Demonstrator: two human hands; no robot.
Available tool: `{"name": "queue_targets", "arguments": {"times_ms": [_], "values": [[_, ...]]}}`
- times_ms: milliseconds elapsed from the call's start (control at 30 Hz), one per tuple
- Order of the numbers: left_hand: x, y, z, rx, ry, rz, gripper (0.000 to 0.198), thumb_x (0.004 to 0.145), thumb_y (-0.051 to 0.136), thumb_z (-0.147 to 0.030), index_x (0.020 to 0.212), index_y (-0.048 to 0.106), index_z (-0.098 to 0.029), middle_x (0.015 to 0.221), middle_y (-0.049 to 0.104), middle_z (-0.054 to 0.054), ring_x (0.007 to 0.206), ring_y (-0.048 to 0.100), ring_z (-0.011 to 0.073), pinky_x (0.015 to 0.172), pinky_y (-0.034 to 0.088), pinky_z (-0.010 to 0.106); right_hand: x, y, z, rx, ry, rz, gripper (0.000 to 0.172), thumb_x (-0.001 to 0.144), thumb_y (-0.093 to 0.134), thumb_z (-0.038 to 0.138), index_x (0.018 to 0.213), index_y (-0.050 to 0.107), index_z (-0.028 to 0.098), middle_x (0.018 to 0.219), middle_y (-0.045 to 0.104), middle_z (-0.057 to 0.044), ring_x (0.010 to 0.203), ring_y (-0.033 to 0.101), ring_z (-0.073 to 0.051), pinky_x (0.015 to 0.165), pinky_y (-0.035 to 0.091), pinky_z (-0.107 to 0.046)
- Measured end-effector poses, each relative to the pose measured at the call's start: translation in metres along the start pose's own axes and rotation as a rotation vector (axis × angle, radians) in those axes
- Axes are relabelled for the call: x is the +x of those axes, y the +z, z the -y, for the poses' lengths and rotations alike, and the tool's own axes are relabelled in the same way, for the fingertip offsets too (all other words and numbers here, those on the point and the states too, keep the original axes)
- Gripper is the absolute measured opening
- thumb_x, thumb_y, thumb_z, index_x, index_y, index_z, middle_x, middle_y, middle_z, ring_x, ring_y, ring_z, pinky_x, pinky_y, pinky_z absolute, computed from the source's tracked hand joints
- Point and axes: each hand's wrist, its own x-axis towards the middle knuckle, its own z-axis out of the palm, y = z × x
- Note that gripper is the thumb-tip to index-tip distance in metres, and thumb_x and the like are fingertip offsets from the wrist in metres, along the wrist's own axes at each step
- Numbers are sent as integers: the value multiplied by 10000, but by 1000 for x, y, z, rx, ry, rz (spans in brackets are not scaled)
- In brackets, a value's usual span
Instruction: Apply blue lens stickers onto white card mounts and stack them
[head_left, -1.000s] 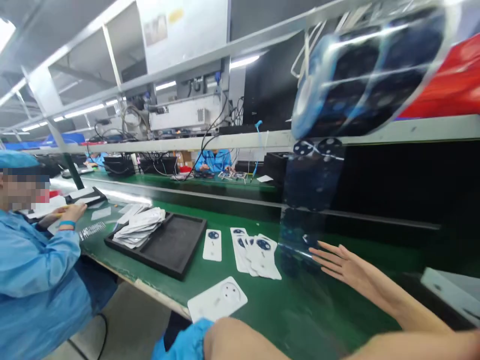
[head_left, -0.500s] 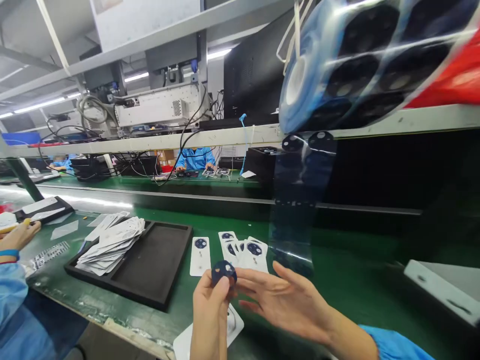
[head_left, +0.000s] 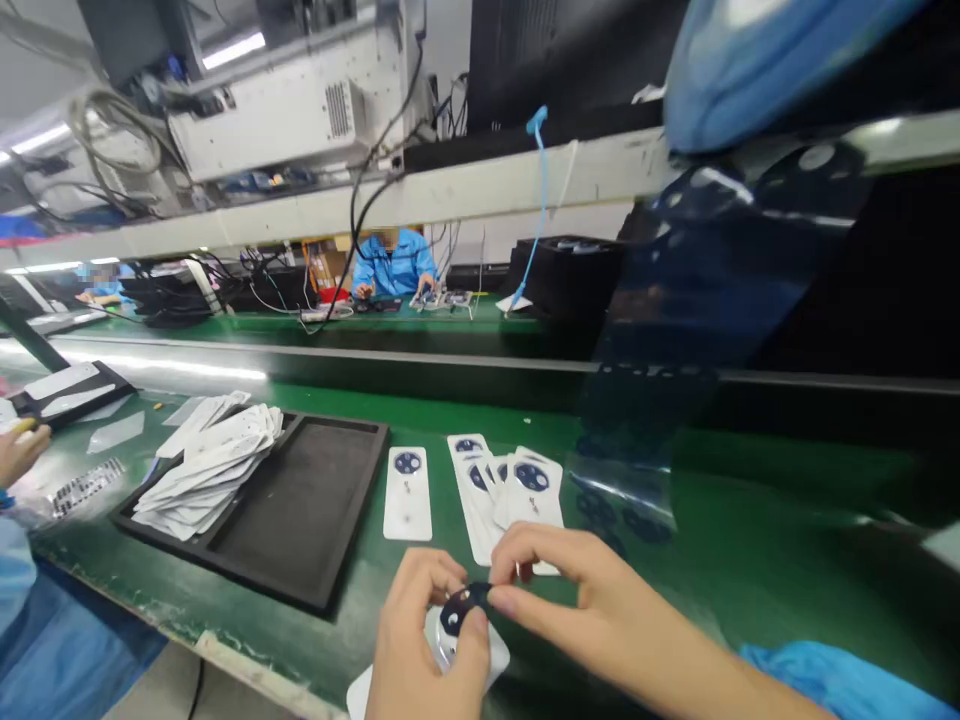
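Note:
My left hand (head_left: 427, 640) and my right hand (head_left: 585, 600) pinch a small round dark blue disc (head_left: 459, 608) between their fingertips, low at the front of the green bench (head_left: 750, 540). Under the disc lies a white card (head_left: 491, 665), mostly hidden by my hands. Just beyond my hands, several white cards with dark round discs on them (head_left: 510, 485) lie fanned out, and a single one (head_left: 407, 492) lies to their left. A clear film strip carrying dark discs (head_left: 645, 440) hangs down from a blue reel (head_left: 757, 60) at the upper right.
A black tray (head_left: 300, 510) with a heap of white cards (head_left: 210, 460) sits at the left. A co-worker's hand (head_left: 19, 450) and blue sleeve show at the far left edge. Another person in blue (head_left: 394, 265) works at the far bench. A shelf with cables and a white box runs overhead.
The view has tilted down. My right hand, open half a second ago, has closed onto the dark disc held by my left hand, and both have lowered over the white card.

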Motion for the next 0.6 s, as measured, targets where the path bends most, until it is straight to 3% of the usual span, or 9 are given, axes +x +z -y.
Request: {"name": "queue_targets", "arguments": {"times_ms": [100, 167, 233, 300, 400, 467, 600], "values": [[-1, -2, -4, 81, -84, 92, 110, 886, 525, -291, 824, 512, -203, 999, 560, 21, 956, 549, 175, 864, 403, 275, 5, -2, -8, 99, 94, 50, 108, 937, 669, 290, 852, 676, 223, 872, 664, 13, 818, 594, -184, 769, 456, -289], [-1, -5, -1, 173, -169, 112, 133, 909, 535, -324, 989, 562, -221, 1068, 574, 26, 1012, 553, 192, 890, 416, 294, 11, -4, -20, 189, 177, 17, 154, 922, 681, 334, 840, 677, 204, 853, 672, -10, 788, 597, -190, 737, 466, -292], [-1, -9, 5, 324, -276, 95, 404, 924, 564, -366, 1298, 468, -247, 1141, 570, 40, 1025, 559, 214, 857, 439, 317, 17, -4, -36, 282, 282, -56, 214, 858, 746, 378, 837, 652, 188, 813, 675, -28, 740, 597, -194, 689, 473, -289], [0, -14, 13, 563, -351, 128, 559, 931, 596, -369, 1415, 359, -221, 1149, 567, 70, 1024, 559, 254, 824, 443, 349, 22, -1, -52, 384, 403, -94, 332, 768, 815, 389, 931, 605, 190, 789, 684, -33, 714, 603, -201, 646, 478, -282], [4, -24, 21, 940, -385, 365, 268, 907, 646, -228, 1151, 550, -176, 1060, 581, 80, 1014, 543, 295, 859, 414, 396, 23, 11, -71, 470, 553, -4, 505, 698, 836, 363, 1069, 537, 194, 752, 694, -31, 678, 597, -199, 559, 442, -246], [8, -28, 23, 1028, -409, 496, 134, 887, 656, -138, 985, 577, -182, 1018, 587, 61, 989, 542, 277, 853, 408, 380, 21, 20, -79, 458, 598, 105, 456, 695, 820, 372, 1023, 571, 175, 716, 688, -37, 632, 579, -184, 515, 399, -228], [14, -30, 20, 1019, -457, 531, 130, 896, 657, -119, 962, 580, -200, 973, 597, 27, 951, 541, 240, 788, 401, 342, 16, 30, -86, 404, 606, 273, 320, 709, 811, 410, 815, 661, 148, 684, 685, -62, 617, 594, -180, 547, 418, -239]]}}
